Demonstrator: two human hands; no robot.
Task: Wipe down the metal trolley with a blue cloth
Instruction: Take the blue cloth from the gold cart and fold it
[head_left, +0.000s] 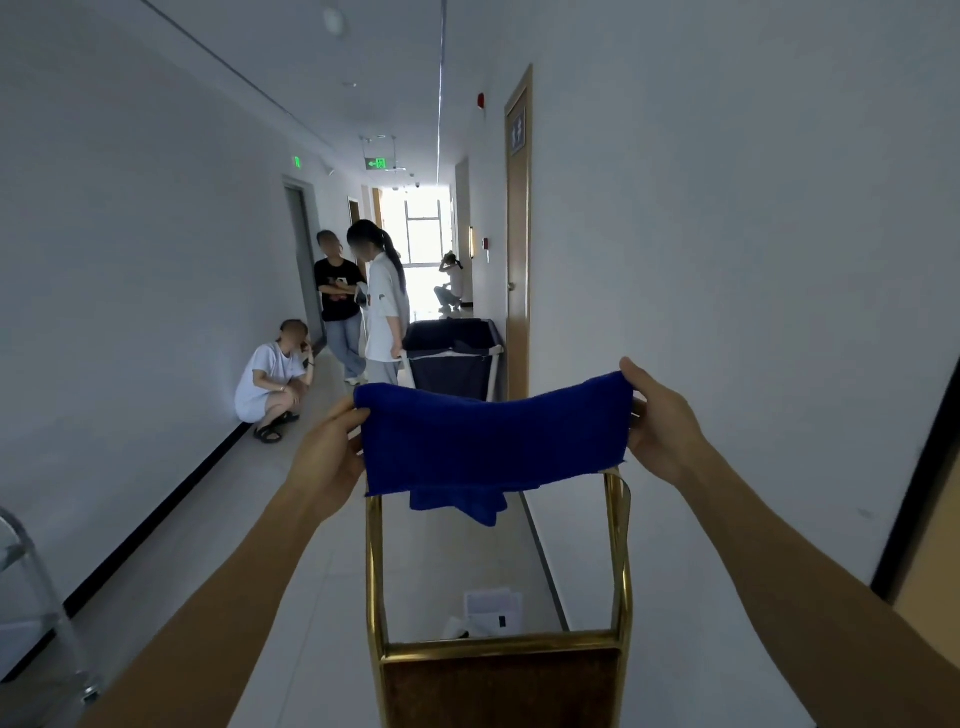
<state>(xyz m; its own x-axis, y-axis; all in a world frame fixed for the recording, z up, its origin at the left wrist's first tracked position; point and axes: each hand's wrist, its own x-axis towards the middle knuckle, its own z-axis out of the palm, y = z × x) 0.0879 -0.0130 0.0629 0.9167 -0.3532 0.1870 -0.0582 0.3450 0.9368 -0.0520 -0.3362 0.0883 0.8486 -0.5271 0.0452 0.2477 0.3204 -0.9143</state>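
1. I have the blue cloth (493, 441) stretched in the air between both hands, above the top of the gold metal trolley (621, 561) and not yet touching it.
2. My left hand (332, 457) pinches the cloth's left edge; my right hand (662, 421) is clenched on its right edge. Both grips are closed on fabric.
3. The cloth sags in the middle, with a folded flap hanging below the lower hem.
4. To do this step well, I would fold the cloth into a flat pad, lower it onto the top rail and run it along the rail and down each upright, keeping the loose flap tucked in.
5. The top rail is hidden behind the cloth, so I cannot say how it looks.
6. The trolley's base is cut off by the bottom of the view; only a dark brown panel (501, 691) shows.
7. A pale object (491, 608) on the floor beyond the frame is too blurred to identify.
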